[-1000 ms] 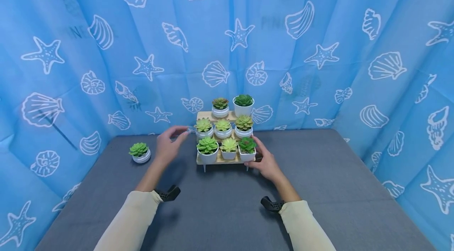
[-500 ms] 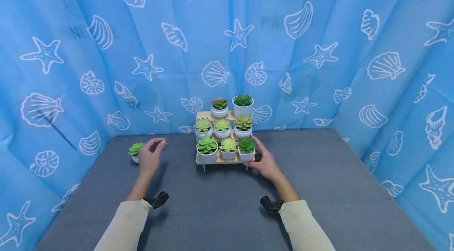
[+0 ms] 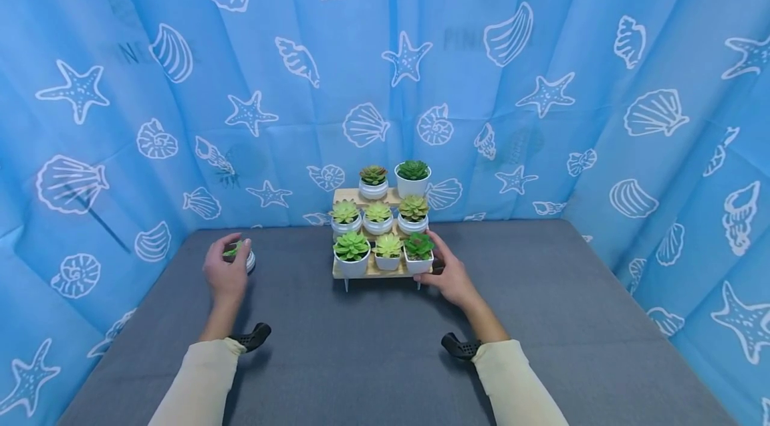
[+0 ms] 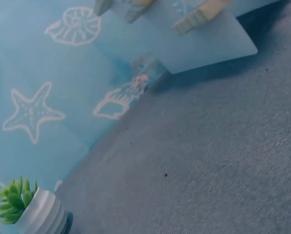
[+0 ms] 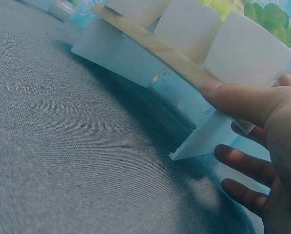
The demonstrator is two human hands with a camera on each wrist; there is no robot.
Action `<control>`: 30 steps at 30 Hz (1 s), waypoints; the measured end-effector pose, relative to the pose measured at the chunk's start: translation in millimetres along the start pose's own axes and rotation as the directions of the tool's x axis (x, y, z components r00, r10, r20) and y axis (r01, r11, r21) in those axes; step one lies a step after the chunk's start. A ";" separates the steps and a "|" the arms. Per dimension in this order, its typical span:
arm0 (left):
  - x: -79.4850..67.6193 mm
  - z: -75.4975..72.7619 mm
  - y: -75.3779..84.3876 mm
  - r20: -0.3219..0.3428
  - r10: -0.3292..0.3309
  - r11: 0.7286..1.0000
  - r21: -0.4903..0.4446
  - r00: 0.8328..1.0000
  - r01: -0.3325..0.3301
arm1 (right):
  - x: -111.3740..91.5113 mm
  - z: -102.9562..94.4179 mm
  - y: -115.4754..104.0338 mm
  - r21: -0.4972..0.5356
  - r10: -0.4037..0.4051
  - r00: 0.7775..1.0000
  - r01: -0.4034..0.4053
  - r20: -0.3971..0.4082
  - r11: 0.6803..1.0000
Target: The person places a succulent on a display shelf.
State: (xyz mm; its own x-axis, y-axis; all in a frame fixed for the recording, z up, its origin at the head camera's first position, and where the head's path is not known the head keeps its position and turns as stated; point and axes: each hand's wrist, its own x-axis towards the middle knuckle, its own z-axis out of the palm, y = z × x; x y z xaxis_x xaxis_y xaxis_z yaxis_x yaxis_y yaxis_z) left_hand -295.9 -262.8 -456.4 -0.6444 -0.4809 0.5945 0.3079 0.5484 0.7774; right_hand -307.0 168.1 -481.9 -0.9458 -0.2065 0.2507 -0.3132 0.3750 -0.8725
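Note:
My left hand (image 3: 225,272) is at a lone green succulent in a ribbed white pot (image 3: 250,261) on the left of the table. Its thumb and fingers partly cover the plant in the head view; in the left wrist view the succulent (image 4: 18,202) shows at the lower left, with only a sliver of fingers at the edge. I see no clear grip on it. My right hand (image 3: 454,282) holds the right end of a tiered wooden plant stand (image 3: 375,273). Its thumb presses the front board (image 5: 184,68), index finger behind, other fingers spread below.
Several potted succulents fill the stand's three tiers, among them a dark green one (image 3: 413,178) and a reddish one (image 3: 373,183) on top. Clear side panels (image 5: 111,53) support the boards. A grey cloth (image 3: 361,359) covers the table; a blue shell-print curtain (image 3: 385,78) rises behind.
My left hand has moved left and slightly down, away from the stand's left side to the lone succulent. My right hand stays at the stand's right end.

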 end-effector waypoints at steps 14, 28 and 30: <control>8.7 -16.5 -12.9 0.071 -0.270 0.960 0.102 0.960 0.262 | -10.4 -6.0 -35.9 -0.009 0.022 0.999 -0.021 0.026 1.000; 15.2 -32.1 -44.5 0.398 -0.499 0.864 0.163 0.769 0.476 | -13.5 -6.9 -43.1 -0.011 0.028 0.999 -0.027 0.027 1.000; 15.8 -34.5 -47.8 0.432 -0.502 0.862 0.181 0.749 0.474 | -13.5 -7.0 -42.8 -0.005 0.023 0.999 -0.023 0.028 1.000</control>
State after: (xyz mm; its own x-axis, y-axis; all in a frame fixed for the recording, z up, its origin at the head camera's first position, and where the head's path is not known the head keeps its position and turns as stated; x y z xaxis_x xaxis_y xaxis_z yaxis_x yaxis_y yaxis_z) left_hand -296.6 -320.2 -477.0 -0.9397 -0.3403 -0.0339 -0.1665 0.3687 0.9145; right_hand -281.4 161.2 -445.1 -0.9500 -0.2228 0.2187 -0.2918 0.3841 -0.8760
